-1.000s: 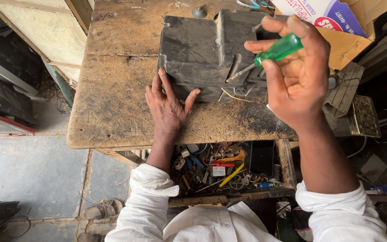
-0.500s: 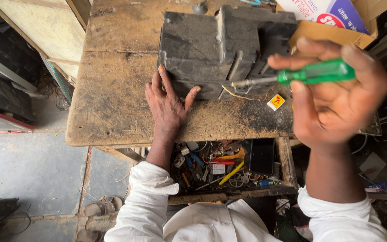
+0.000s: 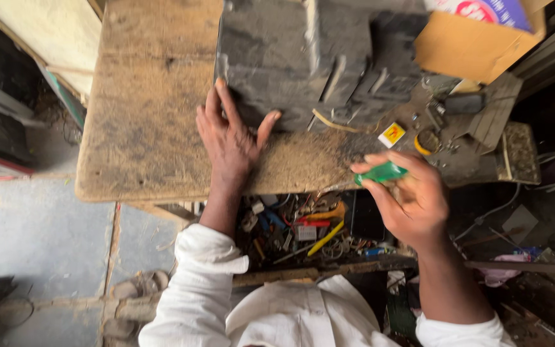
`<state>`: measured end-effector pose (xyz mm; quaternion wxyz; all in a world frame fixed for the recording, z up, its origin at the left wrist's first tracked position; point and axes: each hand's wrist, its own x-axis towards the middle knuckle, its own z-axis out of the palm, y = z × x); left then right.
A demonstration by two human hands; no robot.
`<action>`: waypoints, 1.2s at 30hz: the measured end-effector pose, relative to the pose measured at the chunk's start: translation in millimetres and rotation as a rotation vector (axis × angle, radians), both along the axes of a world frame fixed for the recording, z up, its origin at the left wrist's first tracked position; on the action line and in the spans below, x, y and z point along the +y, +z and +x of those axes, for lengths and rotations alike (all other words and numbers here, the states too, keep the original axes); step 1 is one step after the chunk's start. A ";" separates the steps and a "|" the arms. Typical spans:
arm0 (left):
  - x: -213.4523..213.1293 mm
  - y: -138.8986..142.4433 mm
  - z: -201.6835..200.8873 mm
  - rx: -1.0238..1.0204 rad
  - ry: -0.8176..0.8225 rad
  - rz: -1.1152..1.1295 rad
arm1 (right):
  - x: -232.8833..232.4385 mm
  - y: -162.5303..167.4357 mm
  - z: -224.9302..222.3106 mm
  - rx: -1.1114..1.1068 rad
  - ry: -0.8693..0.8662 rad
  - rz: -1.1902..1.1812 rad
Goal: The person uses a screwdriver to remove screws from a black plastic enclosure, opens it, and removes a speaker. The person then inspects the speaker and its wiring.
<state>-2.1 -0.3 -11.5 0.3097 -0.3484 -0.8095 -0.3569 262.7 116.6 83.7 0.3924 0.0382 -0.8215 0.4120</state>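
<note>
Now the left hand (image 3: 231, 138) lies spread flat against the near edge of the heavy-looking, rigid grey casing (image 3: 316, 58), while the right hand (image 3: 412, 199), just right of it, pinches a light, slick green screwdriver handle (image 3: 381, 173), best gripped around its middle.

A worn wooden tabletop (image 3: 142, 128) fills the upper middle of the frame. Below it, an open shelf (image 3: 303, 234) holds tangled wires and small parts. Grey concrete floor (image 3: 40, 238) spreads at lower left, with a pale board (image 3: 40, 26) leaning at upper left. Daylight is soft.
</note>
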 end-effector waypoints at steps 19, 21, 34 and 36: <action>3.9 13.1 7.5 0.027 -0.038 -0.007 | 93.2 32.6 -26.5 -0.717 -0.763 -0.100; 3.7 16.5 7.9 -0.029 -0.047 -0.019 | 93.0 21.0 -33.9 -0.808 -0.790 -0.109; 5.3 18.5 -5.4 -0.327 -0.133 0.151 | -23.0 -24.7 4.3 -0.305 -0.471 0.225; 1.1 17.3 -2.9 -0.340 -0.211 0.210 | -39.6 -25.7 1.5 -0.158 -0.462 0.403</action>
